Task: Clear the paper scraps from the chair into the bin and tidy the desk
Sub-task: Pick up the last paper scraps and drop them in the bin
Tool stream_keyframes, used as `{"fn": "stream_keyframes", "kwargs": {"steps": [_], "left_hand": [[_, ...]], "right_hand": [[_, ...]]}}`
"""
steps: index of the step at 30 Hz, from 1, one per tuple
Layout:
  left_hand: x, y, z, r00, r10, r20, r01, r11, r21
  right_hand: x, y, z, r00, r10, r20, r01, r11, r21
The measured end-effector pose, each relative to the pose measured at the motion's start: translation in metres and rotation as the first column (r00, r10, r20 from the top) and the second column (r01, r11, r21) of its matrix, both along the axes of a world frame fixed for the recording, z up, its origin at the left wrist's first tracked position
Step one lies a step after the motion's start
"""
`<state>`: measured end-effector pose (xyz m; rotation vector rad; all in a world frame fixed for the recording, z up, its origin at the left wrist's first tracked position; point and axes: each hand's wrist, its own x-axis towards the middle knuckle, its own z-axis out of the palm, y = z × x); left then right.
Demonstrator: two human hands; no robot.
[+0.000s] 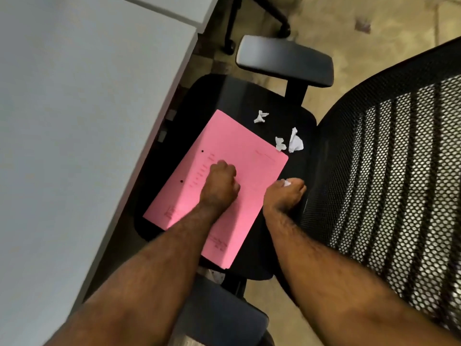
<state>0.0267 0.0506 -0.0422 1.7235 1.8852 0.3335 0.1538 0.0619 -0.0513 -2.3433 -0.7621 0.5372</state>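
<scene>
both hands (220, 182) (284, 194) curled, arms outstretched

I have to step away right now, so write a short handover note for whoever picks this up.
Left hand: closed fist over the pink folder; whether it holds anything is unclear.
Right hand: closed on a white paper scrap.
Three crumpled scraps lie on the chair seat past the folder: one near the armrest, two by the mesh backrest.
Bin not in view.
Left: gather those, bin everything, tidy the desk.
</scene>
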Motion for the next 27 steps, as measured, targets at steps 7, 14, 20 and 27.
{"fn": "stream_keyframes", "kwargs": {"steps": [7, 14, 20, 27], "left_hand": [[-0.009, 0.083, 0.031, 0.954, 0.250, 0.167, -0.273, 0.953, 0.133], [0.035, 0.159, -0.013, 1.000, 0.014, -0.020, -0.010, 0.985, 0.171], [0.046, 0.168, -0.049, 0.955, -0.151, -0.255, 0.208, 0.955, 0.213], [0.024, 0.166, -0.024, 0.997, -0.025, -0.068, 0.046, 0.945, 0.323]], "right_hand": [[0.030, 0.086, 0.002, 0.956, 0.231, 0.180, -0.231, 0.973, -0.019], [0.035, 0.108, -0.038, 0.748, 0.579, 0.324, -0.546, 0.815, -0.197], [0.049, 0.108, -0.055, 0.459, 0.666, 0.588, -0.678, 0.690, -0.253], [0.049, 0.142, -0.044, 0.417, 0.738, 0.531, -0.687, 0.638, -0.348]]}}
